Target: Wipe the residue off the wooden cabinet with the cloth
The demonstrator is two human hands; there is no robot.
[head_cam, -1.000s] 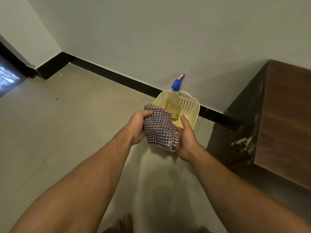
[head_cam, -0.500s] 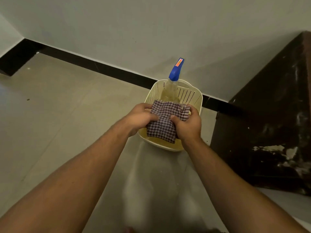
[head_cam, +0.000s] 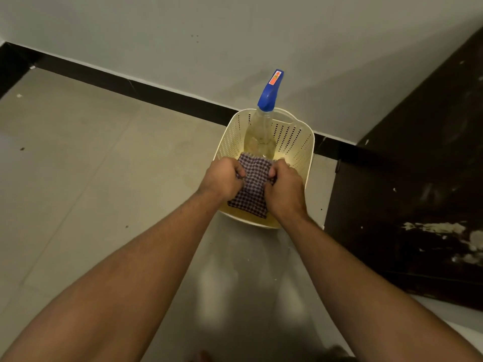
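One checked woven cloth (head_cam: 252,189) hangs over a perforated cream plastic basket (head_cam: 295,142), each hand's grip pinching it: left hand (head_cam: 222,178), right hand (head_cam: 283,190). One clear spray bottle (head_cam: 261,134) stands inside. Dark wooden cabinet (head_cam: 407,194), smeared with whitish residue (head_cam: 433,227), stands right.

Checked cloth (head_cam: 251,189) — bunched; dark cabinet (head_cam: 407,205) — white-smeared side.

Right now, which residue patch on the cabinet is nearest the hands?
The long pale streak on the dark cabinet side, the upper-left patch. The other smears sit lower, at the right frame edge, farther from the right hand.
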